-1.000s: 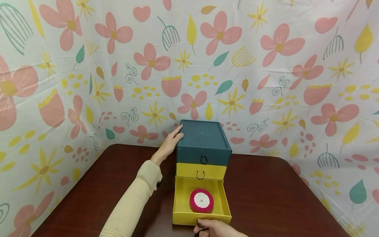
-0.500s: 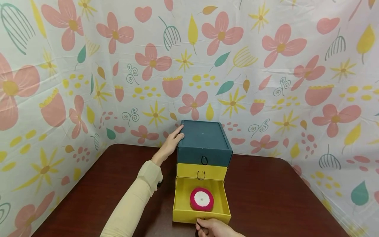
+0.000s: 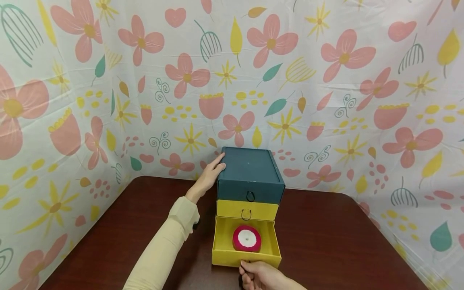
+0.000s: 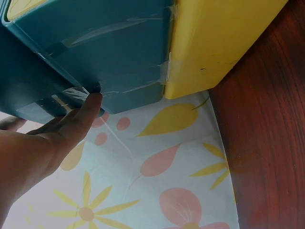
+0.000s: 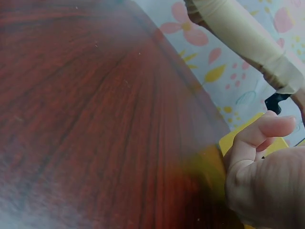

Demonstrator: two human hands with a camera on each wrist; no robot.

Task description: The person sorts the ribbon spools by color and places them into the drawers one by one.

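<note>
A small chest of drawers [image 3: 250, 165] has a dark teal top unit over yellow lower ones. My left hand [image 3: 208, 175] rests along the teal unit's left side, fingers extended; the left wrist view shows this hand [image 4: 62, 131] against the teal wall. The bottom yellow drawer [image 3: 221, 245] stands pulled out. Inside it lies a roll of crimson ribbon [image 3: 237, 243] with a white centre. At the middle of the drawer front, my right hand [image 3: 262, 276] has its fingers curled and pinches the drawer pull, mostly hidden by the fingers.
A yellow drawer front [image 3: 232, 209] with a dark loop pull sits closed above the pulled-out one. The chest stands on a dark reddish wooden table [image 3: 326, 233]. Floral cloth [image 3: 319, 133] hangs behind and on both sides.
The bottom drawer has slid partway inward with the ribbon roll in it, my right hand moving forward along with its front. The left hand has stayed on the chest's side.
</note>
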